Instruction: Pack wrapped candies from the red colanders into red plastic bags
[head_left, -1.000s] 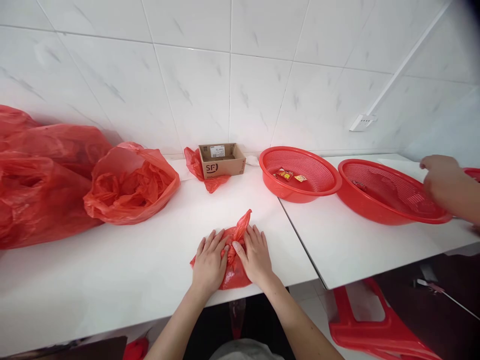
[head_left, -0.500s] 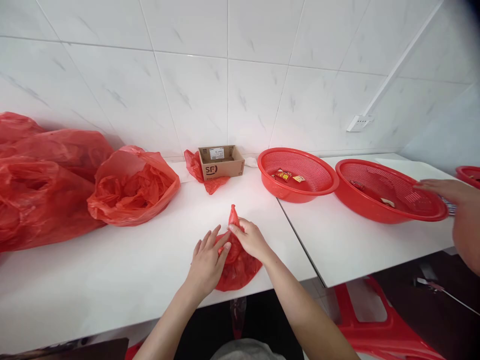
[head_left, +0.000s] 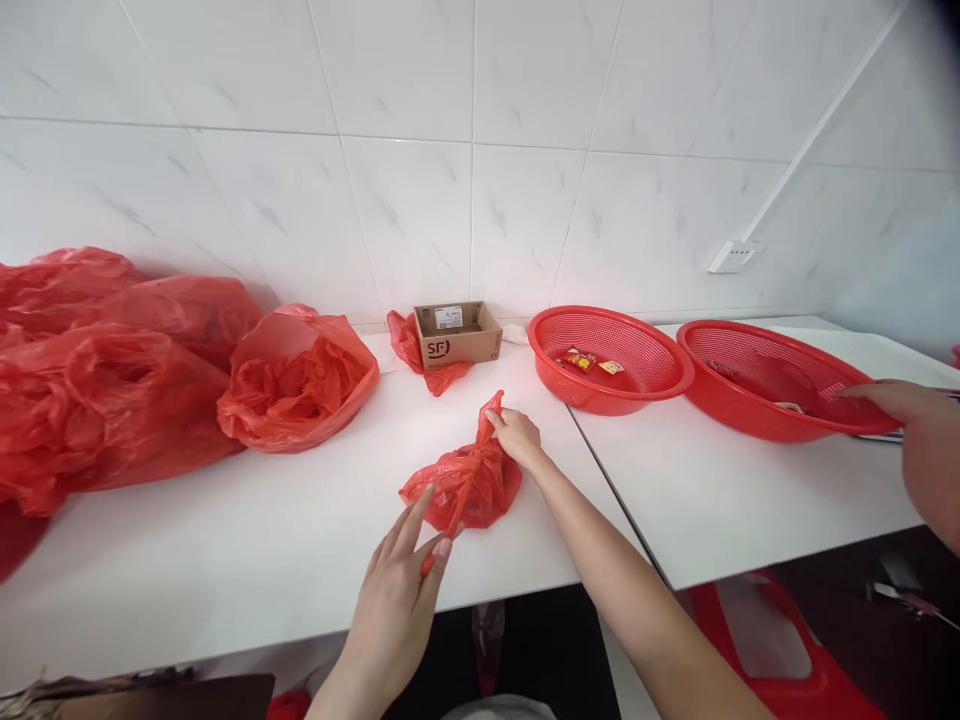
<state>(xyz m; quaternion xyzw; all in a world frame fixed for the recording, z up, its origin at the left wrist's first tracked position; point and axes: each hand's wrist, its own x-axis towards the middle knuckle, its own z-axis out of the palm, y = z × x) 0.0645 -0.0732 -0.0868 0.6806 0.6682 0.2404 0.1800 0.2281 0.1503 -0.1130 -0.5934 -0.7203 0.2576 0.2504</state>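
A red plastic bag (head_left: 487, 492) rests on the white table in front of me, gathered and twisted at its middle into a knot. My right hand (head_left: 516, 436) pinches one of its ends, which points up and away from me. Closer to the table's front edge, my left hand (head_left: 401, 575) grips the other end between thumb and fingers, pulled towards me. The strip between both hands looks taut. What the bag holds is hidden by the red film.
Left are large red plastic bags (head_left: 150, 400) and an opened bag of crumpled red film (head_left: 300, 385). A cardboard box (head_left: 461, 348) stands by the wall. Right are two red baskets (head_left: 611, 395) (head_left: 772, 425) with small packets; another person's hand (head_left: 889, 400) touches the farther one.
My hands have moved apart, the left towards me, drawing the bag's ends out from the knot. The view has shifted slightly. The other person's hand has closed on the basket rim.
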